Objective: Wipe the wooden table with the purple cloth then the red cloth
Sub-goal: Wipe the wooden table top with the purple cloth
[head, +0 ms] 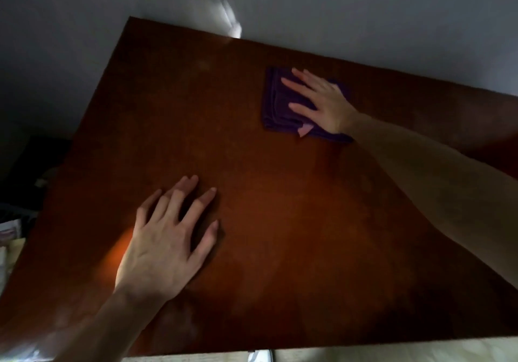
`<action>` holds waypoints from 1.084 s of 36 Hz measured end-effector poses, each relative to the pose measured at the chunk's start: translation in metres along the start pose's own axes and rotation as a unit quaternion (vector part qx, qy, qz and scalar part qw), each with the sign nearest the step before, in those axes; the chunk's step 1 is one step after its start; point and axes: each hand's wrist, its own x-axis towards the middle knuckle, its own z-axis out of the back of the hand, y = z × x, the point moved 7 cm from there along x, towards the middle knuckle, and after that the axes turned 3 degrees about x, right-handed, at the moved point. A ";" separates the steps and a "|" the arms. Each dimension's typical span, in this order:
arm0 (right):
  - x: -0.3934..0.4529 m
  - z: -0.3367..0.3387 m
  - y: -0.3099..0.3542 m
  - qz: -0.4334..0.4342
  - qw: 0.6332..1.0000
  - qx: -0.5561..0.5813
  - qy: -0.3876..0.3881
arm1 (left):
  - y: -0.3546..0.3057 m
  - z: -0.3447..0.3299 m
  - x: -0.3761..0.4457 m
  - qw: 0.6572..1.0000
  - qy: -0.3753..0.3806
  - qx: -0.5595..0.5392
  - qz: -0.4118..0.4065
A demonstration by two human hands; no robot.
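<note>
A folded, dark purple cloth is pressed flat onto the reddish-brown wooden tabletop by the right hand, fingers straight and spread over the fabric, nothing pinched; a small pale tag is seen at the cloth's near edge. The cloth sits toward the far right part of the tabletop, near the back edge by the grey wall. The left hand is laid palm-down on bare wood nearer the front-left, fingers fanned apart, holding nothing, well apart from the cloth. Progress, as judged: 1st stage (purple wipe) is under way; how much of the surface is already covered can't be told, as no clear wet/dry boundary is visible in the dim light. The red-cloth pass is judged still to come; no red cloth is in view. Count: 1 purple cloth, 0 red cloths seen, 1 tabletop, 2 hands. Dark clutter at the left edge is too dim to identify.
</note>
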 end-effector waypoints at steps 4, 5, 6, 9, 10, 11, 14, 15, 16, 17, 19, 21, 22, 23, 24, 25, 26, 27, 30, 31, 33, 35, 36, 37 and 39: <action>0.034 0.007 -0.022 -0.022 1.000 0.013 -0.015 | 0.003 -0.001 0.000 1.000 0.004 -0.007 -0.001; 0.042 0.009 -0.027 -0.039 0.999 0.016 -0.020 | 0.004 0.000 0.001 1.000 0.003 -0.011 0.001; 0.049 0.011 -0.032 -0.062 0.998 0.019 -0.028 | 0.004 0.001 0.002 1.000 0.002 -0.012 0.003; 0.060 0.014 -0.042 -0.119 0.991 0.030 -0.055 | 0.002 0.004 0.004 1.000 -0.002 -0.013 0.014; 0.062 0.015 -0.043 -0.128 0.990 0.031 -0.059 | 0.001 0.004 0.005 1.000 -0.002 -0.010 0.016; 0.062 0.015 -0.043 -0.133 0.989 0.029 -0.059 | 0.000 0.003 0.006 1.000 -0.001 -0.007 0.017; 0.056 0.012 -0.042 -0.154 0.986 0.038 -0.054 | 0.000 0.000 0.004 1.000 0.008 0.001 0.018; 0.052 0.011 -0.041 -0.168 0.983 0.044 -0.056 | 0.001 -0.001 0.004 1.000 0.010 0.001 0.019; 0.046 0.008 -0.040 -0.185 0.980 0.048 -0.057 | 0.001 -0.001 0.004 1.000 0.007 0.001 0.018; 0.039 0.005 -0.037 -0.201 0.977 0.052 -0.057 | 0.002 -0.002 0.004 1.000 0.002 0.001 0.018; 0.017 0.000 -0.031 -0.229 0.970 0.056 -0.060 | 0.003 -0.002 0.004 1.000 -0.005 0.001 0.018; -0.009 -0.006 -0.022 -0.243 0.966 0.050 -0.066 | 0.002 0.000 0.003 1.000 -0.015 -0.003 0.018; -0.024 -0.009 -0.017 -0.246 0.966 0.047 -0.071 | 0.002 0.000 0.003 1.000 -0.019 -0.005 0.017; -0.040 -0.013 -0.012 -0.247 0.965 0.043 -0.077 | 0.001 0.000 0.003 1.000 -0.022 -0.006 0.015; -0.056 -0.017 -0.006 -0.247 0.965 0.039 -0.083 | 0.001 0.001 0.002 1.000 -0.027 -0.006 0.014; -0.074 -0.020 0.001 -0.246 0.965 0.035 -0.089 | 0.001 0.002 0.003 0.999 -0.033 -0.006 0.015; -0.092 -0.023 0.009 -0.243 0.965 0.032 -0.095 | 0.002 0.003 0.003 0.999 -0.037 -0.004 0.018; -0.111 -0.027 0.019 -0.241 0.965 0.029 -0.100 | 0.002 0.004 0.003 0.999 -0.039 0.001 0.019; -0.177 -0.039 0.050 -0.235 0.966 0.011 -0.111 | -0.001 0.004 0.001 0.999 -0.045 0.021 0.019; -0.201 -0.044 0.062 -0.228 0.967 0.007 -0.111 | -0.002 0.004 0.000 0.998 -0.046 0.029 0.021; -0.249 -0.052 0.083 -0.204 0.973 0.004 -0.110 | -0.004 0.003 -0.002 0.997 -0.047 0.051 0.026; -0.290 -0.059 0.098 -0.167 0.980 0.004 -0.109 | -0.007 0.001 -0.003 0.996 -0.038 0.080 0.027; -0.306 -0.061 0.102 -0.149 0.984 0.002 -0.103 | -0.008 0.000 -0.004 0.995 -0.032 0.091 0.026; -0.317 -0.063 0.104 -0.133 0.987 0.000 -0.095 | -0.011 0.001 -0.005 0.994 -0.028 0.100 0.027; -0.329 -0.064 0.102 -0.111 0.991 -0.001 -0.080 | -0.017 0.003 -0.005 0.993 -0.027 0.112 0.033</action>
